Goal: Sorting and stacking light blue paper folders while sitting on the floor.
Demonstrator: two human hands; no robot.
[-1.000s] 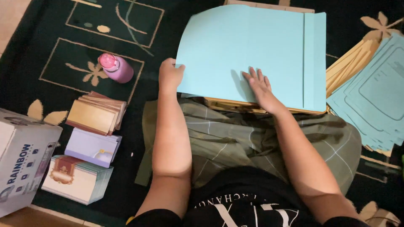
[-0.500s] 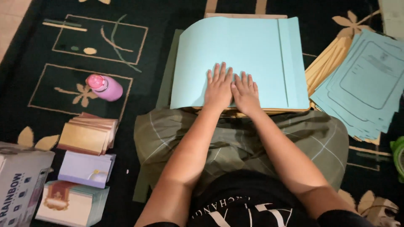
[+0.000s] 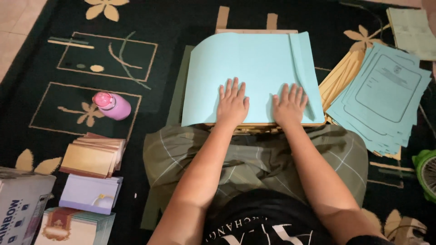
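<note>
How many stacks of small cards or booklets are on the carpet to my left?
3: a tan stack below the pink bottle, a lavender stack beneath it, and a cream stack at the frame's bottom edge, partly cut off.

Bottle (image 3: 112, 105) left of sheet (image 3: 254, 68)

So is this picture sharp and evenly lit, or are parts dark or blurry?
Head view: warm indoor light falls brightest on the large light-blue paper sheet, which is pale but not glaring; both hands, left and right, look sharp, with soft shadows under them; the dark green patterned carpet dims toward the corners; the green round object is cut off at the right edge.
</note>
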